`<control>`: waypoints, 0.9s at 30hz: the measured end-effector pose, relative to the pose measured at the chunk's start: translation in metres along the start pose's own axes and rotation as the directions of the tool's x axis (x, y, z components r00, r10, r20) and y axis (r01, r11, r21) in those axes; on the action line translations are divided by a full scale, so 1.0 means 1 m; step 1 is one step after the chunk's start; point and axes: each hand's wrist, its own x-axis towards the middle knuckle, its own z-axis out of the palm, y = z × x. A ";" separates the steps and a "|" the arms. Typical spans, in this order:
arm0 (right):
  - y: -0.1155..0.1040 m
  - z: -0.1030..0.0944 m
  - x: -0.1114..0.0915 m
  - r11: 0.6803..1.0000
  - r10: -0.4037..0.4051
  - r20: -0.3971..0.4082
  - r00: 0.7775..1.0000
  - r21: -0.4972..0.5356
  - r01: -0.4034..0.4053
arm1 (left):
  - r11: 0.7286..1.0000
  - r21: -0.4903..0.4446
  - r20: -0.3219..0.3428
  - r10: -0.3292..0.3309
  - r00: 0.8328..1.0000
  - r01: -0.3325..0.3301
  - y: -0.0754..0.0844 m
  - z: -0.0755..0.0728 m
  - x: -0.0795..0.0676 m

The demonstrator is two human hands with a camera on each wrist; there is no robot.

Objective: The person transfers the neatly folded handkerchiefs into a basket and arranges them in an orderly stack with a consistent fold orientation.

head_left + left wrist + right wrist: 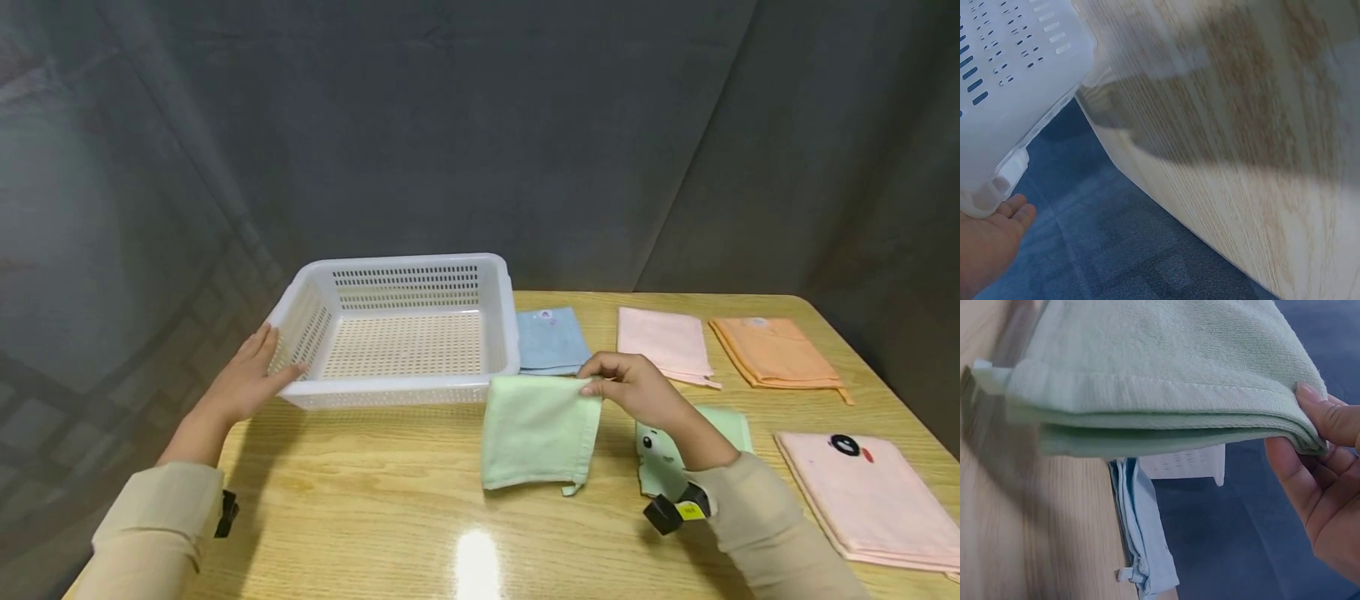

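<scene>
My right hand (633,387) pinches a folded light green towel (540,429) by its upper right corner, thumb against fingers. The towel hangs just in front of the white plastic basket (412,385), near its right front corner. In the right wrist view the folded layers of the green towel (1160,369) show along its hemmed edge, with a small loop at the far end. My left hand (243,375) rests on the basket's left rim near the front corner, fingers fairly straight. The left wrist view shows its fingertips (1022,212) beside the basket's rim.
Right of the basket lies a folded blue towel (551,337). Farther right are a pink towel (663,342), an orange towel (776,350) and a larger pink towel (877,492) with an eye design. Another green towel (720,425) lies partly under my right forearm. Dark cloth (480,150) hangs behind.
</scene>
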 end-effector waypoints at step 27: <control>-0.020 0.000 0.024 1.000 -0.024 -0.041 0.999 0.006 0.024 | 1.000 0.006 -0.004 0.005 1.000 -0.005 0.001 -0.001 0.000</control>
